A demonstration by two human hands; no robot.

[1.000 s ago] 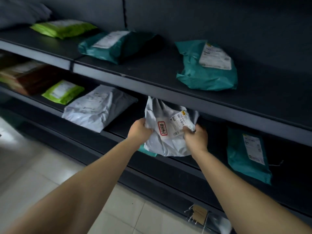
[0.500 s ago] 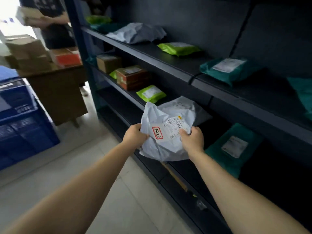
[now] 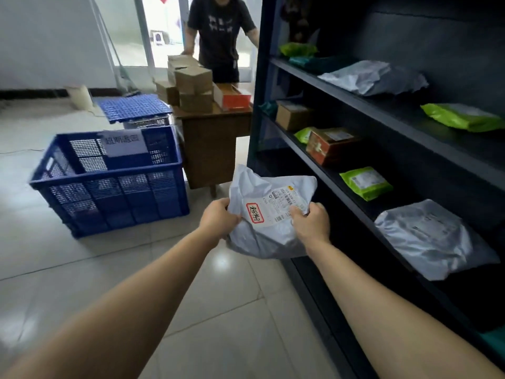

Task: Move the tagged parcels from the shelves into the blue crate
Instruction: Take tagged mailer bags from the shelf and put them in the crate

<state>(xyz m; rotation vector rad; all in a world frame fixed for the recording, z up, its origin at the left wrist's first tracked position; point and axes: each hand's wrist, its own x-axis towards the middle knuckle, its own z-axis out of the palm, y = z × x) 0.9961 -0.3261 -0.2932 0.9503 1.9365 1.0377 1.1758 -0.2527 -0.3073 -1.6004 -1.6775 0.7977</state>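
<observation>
Holding a grey poly-mailer parcel (image 3: 269, 236) out over the tiled floor (image 3: 82, 269), both hands keep it just left of the dark shelving (image 3: 341, 94). The parcel's long axis runs near to far, and its crumpled far end is tipped up. Its labelled face is turned up toward the camera. A white shipping label (image 3: 285, 199) sits toward the right, with a red-bordered tag (image 3: 255, 213) on its left end, the characters lying sideways.

The left hand (image 3: 218, 218) is curled round the parcel's left edge. The right hand (image 3: 311, 222) grips the right edge, fingers closed over the label's near corner.

The blue crate (image 3: 123, 195) stands on the floor to the left and a little farther off, well apart from the parcel, with a paper sign on its far wall.

On the shelves to the right lie a larger grey parcel (image 3: 426, 239) and a green one (image 3: 364, 183). Farther back, another person (image 3: 218, 31) stands behind a wooden desk (image 3: 210, 149) stacked with cardboard boxes (image 3: 194, 86).
</observation>
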